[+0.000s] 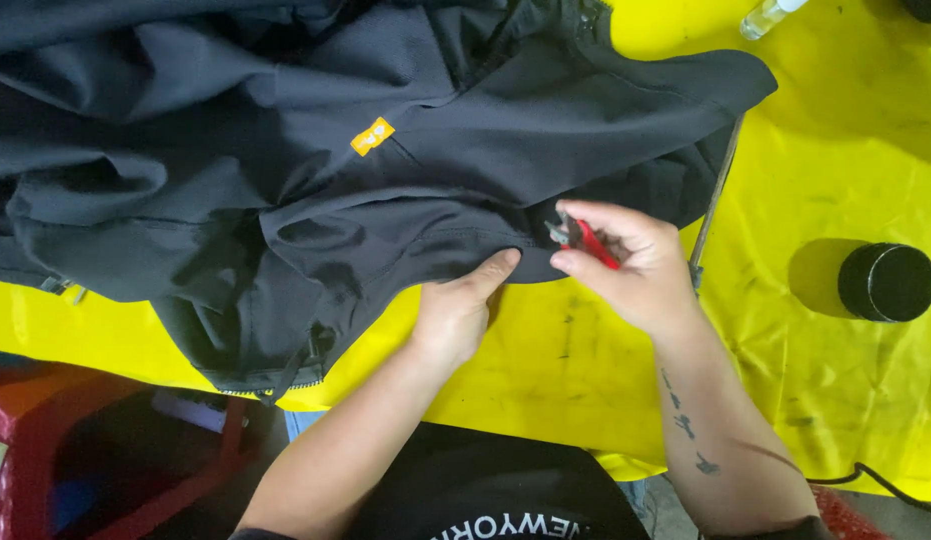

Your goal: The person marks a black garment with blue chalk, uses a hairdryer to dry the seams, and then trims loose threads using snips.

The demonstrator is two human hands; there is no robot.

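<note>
A dark grey jacket (285,150) with a small yellow label (372,135) lies spread over a yellow table cover (845,130). My left hand (455,310) pinches the jacket's lower hem, thumb on top of the fabric. My right hand (630,265) holds small red-handled thread snips (583,240) with the metal tips at the hem edge, just right of my left thumb. The snips' blades are mostly hidden by my fingers.
A black cylindrical container (888,282) stands on the cover at the right. A clear bottle (768,15) lies at the top right edge. A thin metal rod (713,200) lies beside the jacket. A red stool (45,440) sits below the table at left. A black cable (885,480) runs at lower right.
</note>
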